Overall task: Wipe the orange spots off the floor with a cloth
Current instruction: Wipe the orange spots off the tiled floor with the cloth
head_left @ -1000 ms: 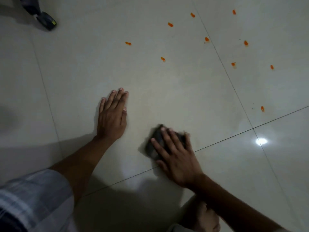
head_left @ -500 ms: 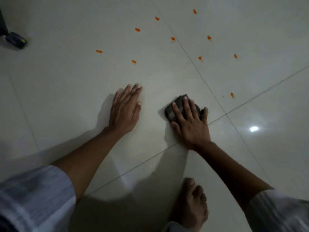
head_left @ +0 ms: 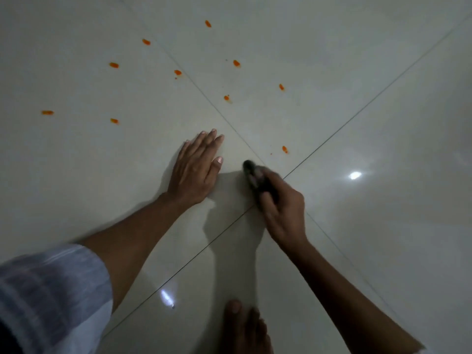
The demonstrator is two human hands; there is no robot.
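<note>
Pale tiled floor (head_left: 332, 60), orange spots (head_left: 236, 63) scattered far. Left hand (head_left: 196, 169) flat, fingers released. Right hand (head_left: 283, 208) fingers grasping dark cloth (head_left: 249, 166), nearest spot (head_left: 284, 149) just beyond.

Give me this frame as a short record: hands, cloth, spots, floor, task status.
left hand: flat on the floor, fingers straight, holds nothing
right hand: fingers curled round the dark cloth, motion-blurred
cloth: bunched, low over the floor near the crossing of the tile seams; contact not clear
orange spots: ten visible, all beyond the hands; nearest just ahead and right of the cloth, farthest
floor: glossy pale tiles, light glare
other: a bare foot at the bottom edge
task status: spots not yet wiped
</note>
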